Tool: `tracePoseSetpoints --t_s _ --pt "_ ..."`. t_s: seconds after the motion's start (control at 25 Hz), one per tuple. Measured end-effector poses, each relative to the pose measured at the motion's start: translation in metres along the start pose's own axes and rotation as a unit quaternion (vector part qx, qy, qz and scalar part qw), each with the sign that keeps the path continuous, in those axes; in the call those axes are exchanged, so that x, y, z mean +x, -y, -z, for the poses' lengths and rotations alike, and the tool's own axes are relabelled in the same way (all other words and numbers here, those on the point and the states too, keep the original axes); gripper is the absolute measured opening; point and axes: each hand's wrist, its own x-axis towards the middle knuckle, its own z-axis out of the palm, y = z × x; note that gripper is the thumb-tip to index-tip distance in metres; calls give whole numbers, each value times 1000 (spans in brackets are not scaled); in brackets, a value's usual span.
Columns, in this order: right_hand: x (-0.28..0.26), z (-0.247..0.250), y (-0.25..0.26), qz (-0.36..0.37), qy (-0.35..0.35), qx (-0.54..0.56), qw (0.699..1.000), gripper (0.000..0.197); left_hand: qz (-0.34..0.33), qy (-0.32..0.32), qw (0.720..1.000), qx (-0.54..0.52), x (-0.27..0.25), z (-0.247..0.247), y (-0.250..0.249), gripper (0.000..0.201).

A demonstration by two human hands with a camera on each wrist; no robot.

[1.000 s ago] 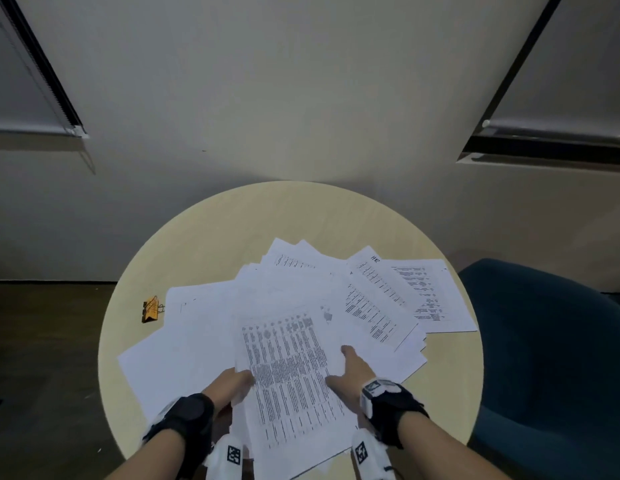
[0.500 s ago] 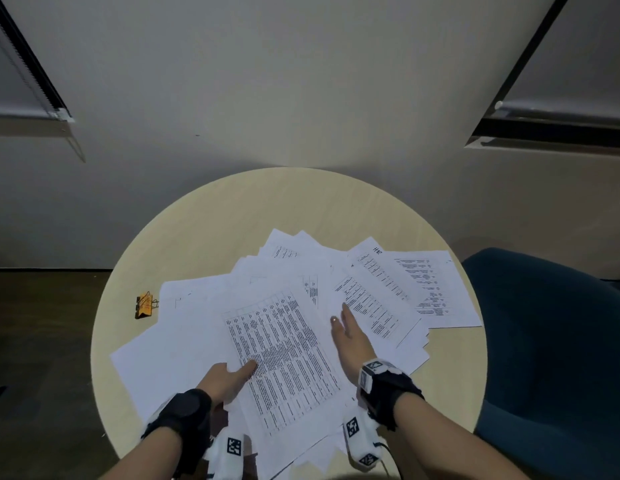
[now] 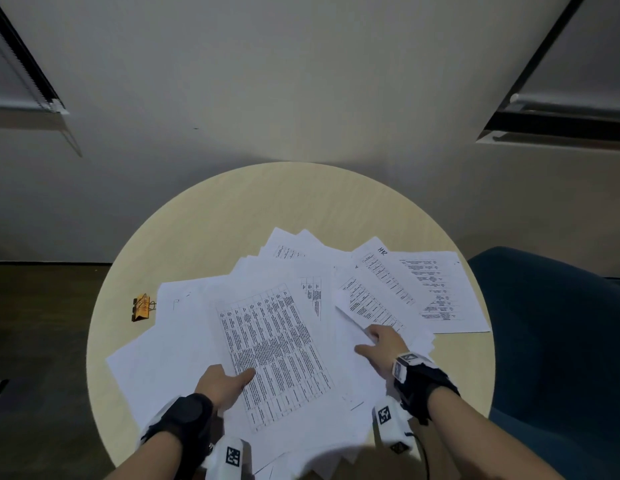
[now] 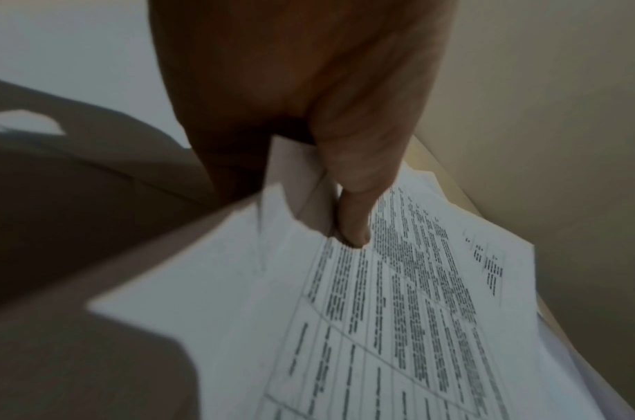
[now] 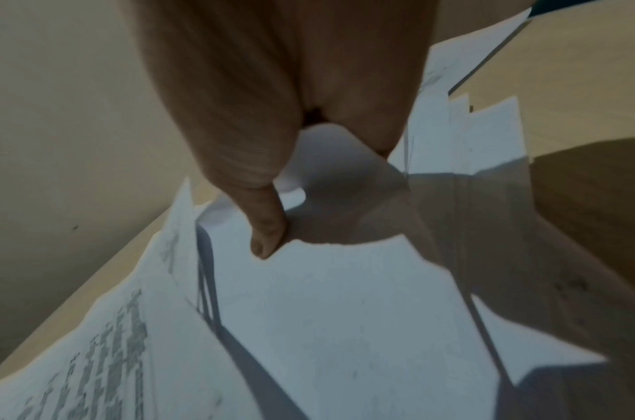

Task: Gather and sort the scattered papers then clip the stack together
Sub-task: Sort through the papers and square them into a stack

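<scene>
Several white and printed papers (image 3: 339, 271) lie fanned over a round pale table (image 3: 232, 216). My left hand (image 3: 232, 382) pinches the near-left edge of the top printed table sheet (image 3: 277, 348). In the left wrist view the thumb (image 4: 352, 221) presses on that sheet (image 4: 398, 312), with the fingers hidden beneath. My right hand (image 3: 379, 342) is to its right, fingertips tucked under a printed sheet (image 3: 367, 303). In the right wrist view a white sheet (image 5: 323, 147) curls up between thumb (image 5: 267, 236) and fingers. An orange binder clip (image 3: 142, 307) lies apart at the table's left.
A dark blue chair (image 3: 561, 341) stands close on the right of the table. The far half of the tabletop shows bare wood, with a pale wall behind it. Some papers (image 3: 301, 462) overhang the near edge. Dark floor (image 3: 35, 341) lies to the left.
The left hand has turned the printed sheet and pushed it further onto the pile. The right hand left that sheet's right edge and moved right, sliding its fingers under another printed sheet.
</scene>
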Motion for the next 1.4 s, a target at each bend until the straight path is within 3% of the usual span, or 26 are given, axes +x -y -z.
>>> tracePoseSetpoints --t_s 0.24,0.32,0.4,0.6,0.68,0.76,0.84,0.96,1.08,1.16,1.24,1.28,1.32,1.4 --pt "-13 39 -11 -91 -194 81 973 16 -13 -29 999 -19 -3 9 -1 54" --pt "-15 48 -15 -131 -227 143 954 12 -27 -27 999 -7 -4 10 -2 54" --pt "-18 57 -16 -152 -245 158 944 27 -23 -18 1000 0 -2 11 -2 53" --pt "-39 69 6 -106 -372 142 911 28 -34 23 999 -3 -5 14 -1 41" --pt "-57 58 35 -19 -300 35 953 45 -57 18 998 -26 -10 13 -1 30" --pt "-84 31 67 90 -130 -135 978 66 -73 -4 996 -57 -20 11 -7 28" --pt "-103 -7 86 160 0 -222 962 66 -72 -29 995 -57 -26 8 -10 53" --pt "-111 -57 102 203 107 -317 920 45 -86 15 993 -77 -35 8 -19 52" --pt "-107 -77 113 217 147 -337 904 18 -119 101 960 -232 -33 6 -23 75" --pt "-98 -85 113 215 173 -337 900 16 -123 113 937 -308 -28 7 -17 95" --pt "-90 -84 113 196 192 -329 903 8 -102 105 944 -296 -33 7 -17 123" --pt "-88 -82 113 175 197 -310 913 15 -93 101 951 -277 -34 7 -19 131" --pt "-86 -81 113 161 202 -289 922 24 -98 95 959 -250 -36 9 -21 131" --pt "-85 -78 115 142 214 -261 931 31 -114 86 967 -209 -35 7 -20 103"
